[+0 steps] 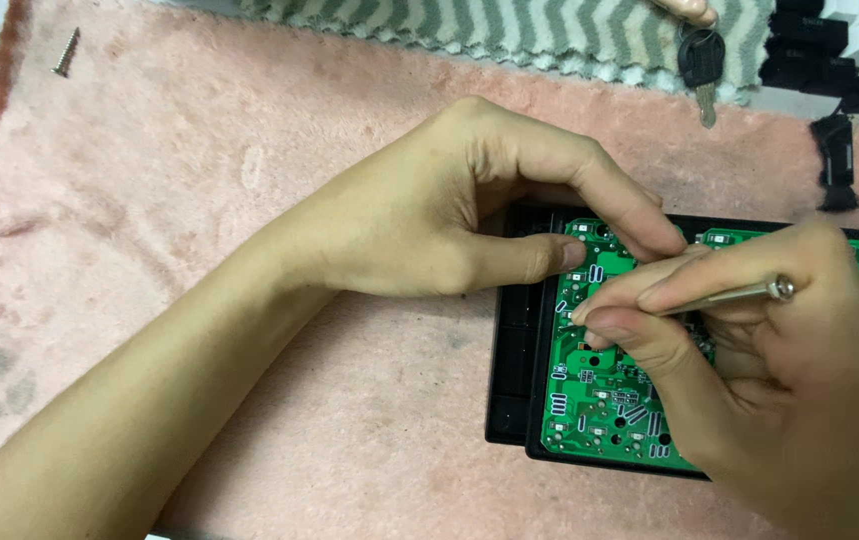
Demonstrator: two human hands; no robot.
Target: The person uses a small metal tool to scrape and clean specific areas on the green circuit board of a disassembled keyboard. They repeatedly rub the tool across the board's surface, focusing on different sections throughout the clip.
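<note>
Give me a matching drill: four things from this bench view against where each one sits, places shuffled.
Things:
1. loose screw
2. key
3. green circuit board
4. thin metal tool

Places:
A. inside the black case
B. top left on the pink cloth
C. in the right hand
D. top edge, by the striped towel

Pairs: 1-B, 2-D, 3-A, 4-C
</note>
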